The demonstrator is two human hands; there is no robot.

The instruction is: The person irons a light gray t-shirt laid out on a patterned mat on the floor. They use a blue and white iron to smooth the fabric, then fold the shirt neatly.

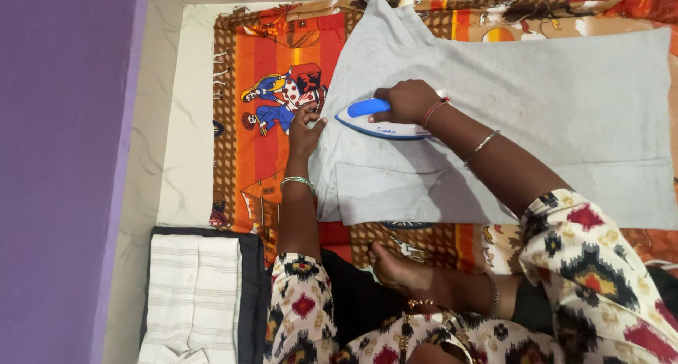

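Under my right hand (406, 100) sits the iron (378, 120), white with a blue handle, its sole flat on the grey shirt (537, 117). My right fingers are curled tight round the handle, pressed together, with the iron's pointed nose aimed toward my left hand (305, 132). That left hand rests just beside the iron's nose, at the shirt's edge; its fingers look pinched on the cloth there, though the angle is poor and I cannot tell for sure how firmly they grip.

The shirt lies spread across an orange patterned sheet (261, 159) on the floor, reaching away past my right wrist and forearm. A pocket (371, 187) shows on it, just nearer to me than the iron. Printed figures in blue and red (282, 96) lie on the sheet right beyond my left fingers, close to touching them.

A green bangle (297, 182) rings my left wrist; a red thread (432, 111) and a thin bangle (482, 146) sit on my right arm. My bare foot (399, 269) rests on the sheet's edge between my two arms, nearer me than the shirt.

Well apart from my left elbow, on its outer side, lies a folded pile (194, 293): white striped cloth on top of something dark. Beyond it runs a pale marble floor (183, 124) and a purple wall (63, 159).
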